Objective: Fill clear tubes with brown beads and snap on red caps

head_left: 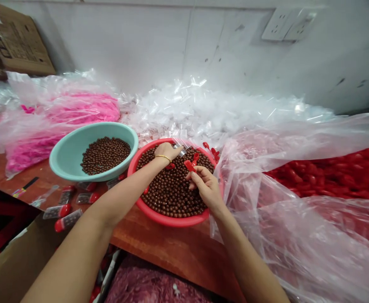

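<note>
Over the red basin (174,221) full of small brown balls (171,195), my left hand (164,150), with a thin gold bangle at the wrist, is closed on a clear plastic tube (181,148). Its fingers are partly hidden behind the hand. Between thumb and fingers of my right hand (205,185) is a red plastic cap (189,166), held above the basin's right half. Another red piece (196,157) shows just behind that cap. More red caps (215,154) lie at the basin's far right rim.
A teal basin (58,162) with more brown balls stands left. Filled red-capped tubes (69,221) lie near the front edge. Clear tubes (184,105) are heaped along the wall. Bags of pink pieces (83,108) are at left, a bag of red caps (335,172) at right.
</note>
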Tool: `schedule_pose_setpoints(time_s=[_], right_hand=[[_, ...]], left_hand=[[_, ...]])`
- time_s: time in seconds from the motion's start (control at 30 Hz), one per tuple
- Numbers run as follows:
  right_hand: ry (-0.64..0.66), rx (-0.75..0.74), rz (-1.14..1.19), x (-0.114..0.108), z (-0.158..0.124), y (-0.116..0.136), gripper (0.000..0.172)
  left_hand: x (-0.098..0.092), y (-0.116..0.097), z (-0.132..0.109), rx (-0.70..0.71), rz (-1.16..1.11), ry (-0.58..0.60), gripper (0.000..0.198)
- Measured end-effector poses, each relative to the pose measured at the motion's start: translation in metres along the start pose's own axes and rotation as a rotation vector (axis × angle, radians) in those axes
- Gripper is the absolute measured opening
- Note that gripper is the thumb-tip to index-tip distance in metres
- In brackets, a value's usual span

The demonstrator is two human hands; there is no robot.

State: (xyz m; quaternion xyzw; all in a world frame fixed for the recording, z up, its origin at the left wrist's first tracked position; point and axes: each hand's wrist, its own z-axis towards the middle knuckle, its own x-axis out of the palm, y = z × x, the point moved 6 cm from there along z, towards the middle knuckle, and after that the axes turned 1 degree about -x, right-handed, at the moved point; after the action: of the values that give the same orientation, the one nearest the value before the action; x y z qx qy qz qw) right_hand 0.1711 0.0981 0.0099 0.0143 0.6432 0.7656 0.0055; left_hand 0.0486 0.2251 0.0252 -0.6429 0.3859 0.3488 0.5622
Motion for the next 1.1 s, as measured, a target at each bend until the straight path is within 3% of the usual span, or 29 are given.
schedule_pose_setpoints(time_s=[0.17, 0.27, 0.33, 0.4, 0.47, 0.67, 0.77, 0.83, 1.0, 1.1], right_hand=[[-0.006, -0.023, 0.031, -0.004, 0.0, 0.002, 0.026], [-0.018, -0.05, 0.051, -0.006, -0.001, 0.004, 0.024], [-0.043, -0.067, 0.069, -0.009, -0.002, 0.006, 0.022], [-0.074, -0.076, 0.09, -0.012, -0.003, 0.008, 0.02], [-0.094, -0.079, 0.106, -0.014, -0.004, 0.009, 0.019], [-0.09, -0.07, 0.09, -0.014, -0.005, 0.01, 0.021], [-0.078, -0.068, 0.068, -0.012, -0.006, 0.012, 0.021], [-0.081, -0.068, 0.059, -0.012, -0.006, 0.012, 0.02], [-0.105, -0.065, 0.072, -0.014, -0.004, 0.007, 0.02], [-0.101, -0.052, 0.044, -0.013, -0.003, 0.005, 0.023]], left_hand=[[-0.01, 0.002, -0.01, 0.035, -0.168, -0.071, 0.033], [-0.031, 0.001, -0.036, 0.197, -0.151, -0.146, 0.026], [-0.038, 0.0, -0.06, 0.371, -0.021, -0.089, 0.023], [-0.034, 0.003, -0.085, 0.509, 0.193, 0.063, 0.017], [-0.024, 0.01, -0.104, 0.546, 0.388, 0.188, 0.014], [0.019, 0.0, -0.114, 0.565, 0.502, 0.268, 0.028], [0.035, -0.005, -0.102, 0.545, 0.339, 0.243, 0.024], [0.039, -0.002, -0.092, 0.489, 0.101, 0.242, 0.021], [0.036, 0.018, -0.081, 0.285, -0.696, 0.468, 0.026], [0.025, 0.028, -0.086, 0.249, -0.948, 0.511, 0.026]])
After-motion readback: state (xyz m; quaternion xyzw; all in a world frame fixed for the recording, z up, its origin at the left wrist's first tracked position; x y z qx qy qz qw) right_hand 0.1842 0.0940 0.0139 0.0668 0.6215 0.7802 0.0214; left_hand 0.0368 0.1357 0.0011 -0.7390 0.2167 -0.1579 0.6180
